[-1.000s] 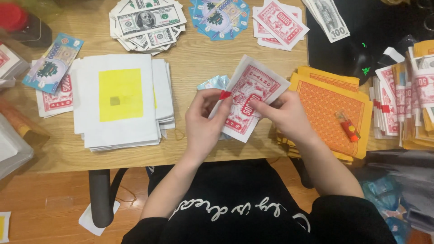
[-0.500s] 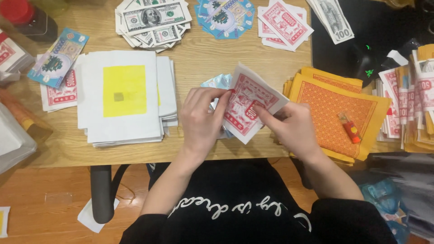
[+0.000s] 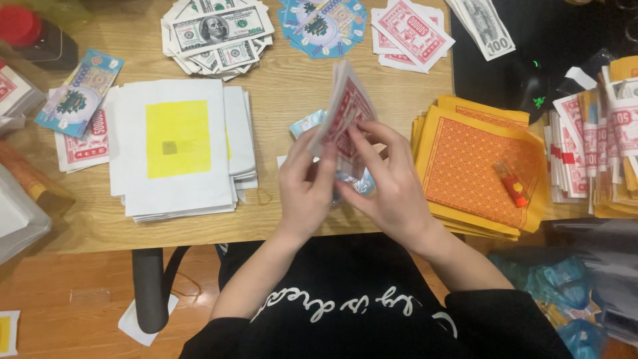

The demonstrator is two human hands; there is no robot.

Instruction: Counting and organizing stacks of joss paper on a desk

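Observation:
Both hands hold a stack of red-and-white paper notes (image 3: 347,106), tilted up on edge above the wooden table (image 3: 292,80). My left hand (image 3: 304,189) grips the stack's lower left side. My right hand (image 3: 392,186) holds its lower right, fingers spread across the face. Blue notes (image 3: 307,122) peek out behind and under the stack.
A white paper pile with a yellow square (image 3: 178,146) lies at left. Orange patterned sheets (image 3: 475,166) with a small red lighter (image 3: 512,186) lie at right. Fanned green banknotes (image 3: 216,33), blue notes (image 3: 322,23) and red notes (image 3: 409,30) line the far edge. Bundled notes (image 3: 591,153) stand far right.
The red-and-white stack was lying flat between the hands; now it is raised up on edge, and both hands have drawn closer together beneath it.

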